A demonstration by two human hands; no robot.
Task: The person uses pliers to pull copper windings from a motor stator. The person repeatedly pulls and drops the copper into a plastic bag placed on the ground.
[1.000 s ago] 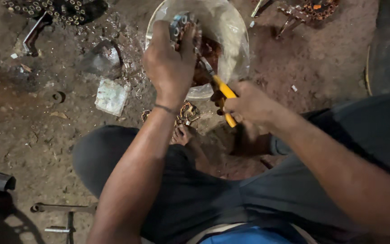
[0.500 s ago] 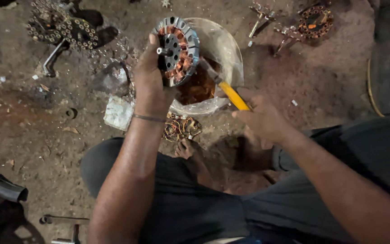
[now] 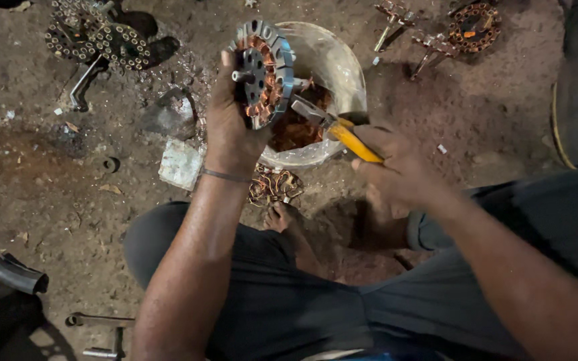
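Stator [image 3: 264, 70] held up over a bowl, pliers at its edge.

The left hand [image 3: 232, 130] is closed around the round motor stator, a ring of grey steel teeth with copper winding inside and a short shaft stub in the middle, holding it on edge above the near rim of the translucent bowl [image 3: 339, 63] on the dirt floor [image 3: 55, 187]. The right hand [image 3: 399, 167] grips the yellow-handled pliers [image 3: 332, 127], whose long axis runs up and to the left from that hand. Their nose meets the stator's lower right edge; whether the nose is biting copper I cannot tell. Reddish copper scrap [image 3: 296, 130] lies in the bowl just below the stator. More stripped parts [image 3: 95, 37] lie well apart at upper left.
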